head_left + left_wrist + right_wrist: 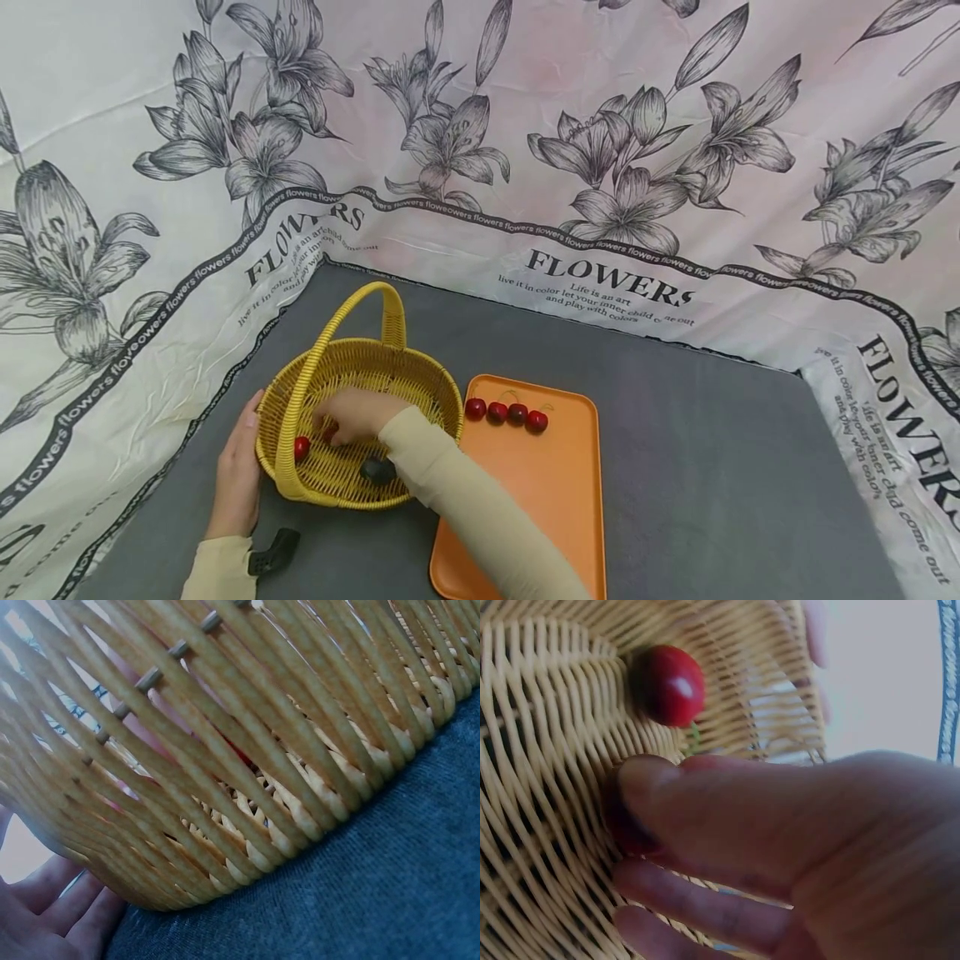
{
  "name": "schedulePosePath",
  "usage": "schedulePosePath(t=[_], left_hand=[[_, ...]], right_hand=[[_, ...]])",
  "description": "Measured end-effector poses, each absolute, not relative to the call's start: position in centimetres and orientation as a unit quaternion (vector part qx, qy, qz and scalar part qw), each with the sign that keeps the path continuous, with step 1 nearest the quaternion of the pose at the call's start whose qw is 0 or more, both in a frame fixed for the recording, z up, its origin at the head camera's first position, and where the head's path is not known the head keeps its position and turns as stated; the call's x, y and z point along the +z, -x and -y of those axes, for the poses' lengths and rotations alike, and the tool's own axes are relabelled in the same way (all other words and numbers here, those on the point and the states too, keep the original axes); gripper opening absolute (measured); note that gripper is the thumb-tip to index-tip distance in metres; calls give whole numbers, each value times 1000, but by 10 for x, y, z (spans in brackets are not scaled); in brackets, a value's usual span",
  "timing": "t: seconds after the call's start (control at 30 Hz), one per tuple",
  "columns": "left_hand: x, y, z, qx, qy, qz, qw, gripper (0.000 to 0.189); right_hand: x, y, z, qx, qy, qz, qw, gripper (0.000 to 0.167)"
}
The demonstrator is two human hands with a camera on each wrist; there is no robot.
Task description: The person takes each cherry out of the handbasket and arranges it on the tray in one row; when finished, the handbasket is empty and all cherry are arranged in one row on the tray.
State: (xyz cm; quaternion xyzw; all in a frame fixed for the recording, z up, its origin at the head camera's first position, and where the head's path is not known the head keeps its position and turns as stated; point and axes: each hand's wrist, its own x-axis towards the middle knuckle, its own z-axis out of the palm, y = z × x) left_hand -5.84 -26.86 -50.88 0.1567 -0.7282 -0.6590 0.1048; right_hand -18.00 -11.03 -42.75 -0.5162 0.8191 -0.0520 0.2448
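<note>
In the head view my right hand [360, 414] reaches down inside the yellow wicker basket [360, 354]. Its thumb and fingers pinch a dark red cherry [624, 817], partly hidden by the thumb, close against the woven bottom. Another red cherry [302, 448] lies by the basket's left wall; the right wrist view shows this second cherry [671, 685] with a green stem. My left hand [238, 475] rests along the outside of the basket's left side, fingers fairly straight. In the left wrist view, fingers [75, 907] show beside the lower wicker wall [247, 750].
An orange tray [525, 483] lies right of the basket, with several cherries [497, 412] in a row near its far end. The basket's tall handle [322, 350] arches over the opening. Flower-printed cloth [465, 217] borders the grey table [697, 467]. Black devices sit at both wrists.
</note>
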Motion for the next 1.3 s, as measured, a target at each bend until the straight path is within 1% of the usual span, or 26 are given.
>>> schedulePosePath(t=[0.1,0.2,0.27,0.33,0.5,0.57,0.67,0.8,0.87,0.97,1.1,1.3], left_hand=[[-510,58,267,-661,-160,726,102,57],[-512,58,266,-665,-164,722,102,57],[-514,58,267,-667,-166,719,100,57],[-516,57,269,-667,-166,720,98,57],[-519,54,274,-672,-160,716,97,56],[-519,52,275,-677,-156,713,99,57],[-517,51,275,-682,-152,708,104,56],[-514,50,276,-682,-153,706,117,55],[-513,50,276,-683,-157,703,120,55],[-512,50,276,-685,-164,700,119,55],[-510,52,275,-691,-165,695,114,55],[-511,59,272,-690,-153,699,111,55]], right_hand=[[-432,175,112,-50,517,-818,246,25],[-434,175,108,-54,515,-821,240,17],[-430,178,101,-66,515,-823,230,10],[-423,181,90,-82,511,-829,212,8],[-398,184,37,-160,470,-854,153,23],[-392,182,7,-214,443,-861,128,26],[-391,178,-43,-285,387,-873,84,24],[-403,173,-108,-324,293,-899,44,27],[-414,171,-134,-318,252,-913,41,30],[-434,169,-164,-302,215,-928,38,31],[-457,167,-186,-292,197,-935,26,28],[-474,166,-196,-301,177,-937,12,35]])
